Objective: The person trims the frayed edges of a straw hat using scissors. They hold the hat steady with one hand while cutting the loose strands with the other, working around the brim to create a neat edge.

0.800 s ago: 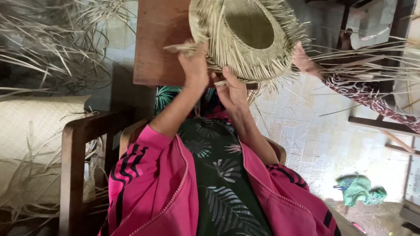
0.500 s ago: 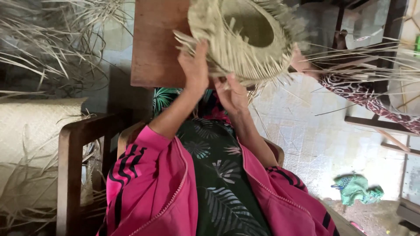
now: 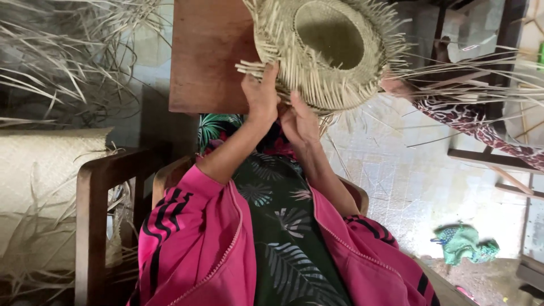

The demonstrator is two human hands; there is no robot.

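Since a moment ago the hat [image 3: 331, 48] has tipped so its hollow crown faces me more squarely — my hands have stayed at its lower rim. My left hand [image 3: 262, 93] pinches the brim at seven o'clock, fingers closed on the straw. My right hand [image 3: 300, 122] sits just beside it at six, fingers curled against the weave; whether they grip, I cannot tell. The hat is pale, tightly plaited, round, with loose strand ends bristling outward — stiff and dry.
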